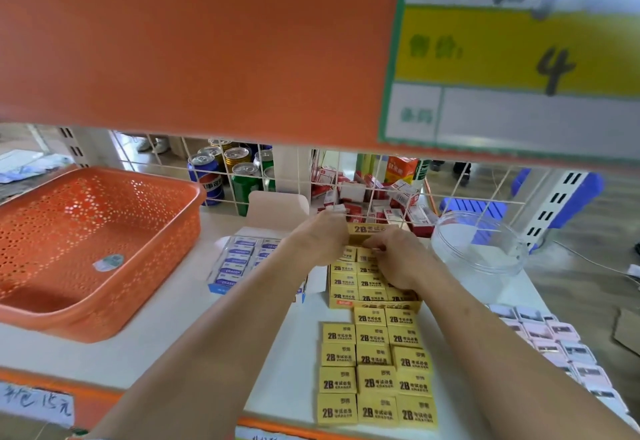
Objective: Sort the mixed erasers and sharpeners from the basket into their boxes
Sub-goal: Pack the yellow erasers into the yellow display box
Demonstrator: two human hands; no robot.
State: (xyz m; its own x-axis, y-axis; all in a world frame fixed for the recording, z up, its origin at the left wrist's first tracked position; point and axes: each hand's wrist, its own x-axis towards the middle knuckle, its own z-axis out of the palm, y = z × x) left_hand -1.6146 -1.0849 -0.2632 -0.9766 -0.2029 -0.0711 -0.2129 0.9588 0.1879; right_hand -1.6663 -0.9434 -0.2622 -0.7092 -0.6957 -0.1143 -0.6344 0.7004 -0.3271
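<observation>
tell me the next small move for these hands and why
Probably draw the right hand back to the loose yellow erasers: they lie unboxed in front of the yellow box, where it and the left hand work at the far end; the orange basket looks empty.

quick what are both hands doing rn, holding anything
Left hand: pinching the raised flap of the yellow eraser box.
Right hand: fingers curled, pinching the same flap's lower edge.
</observation>
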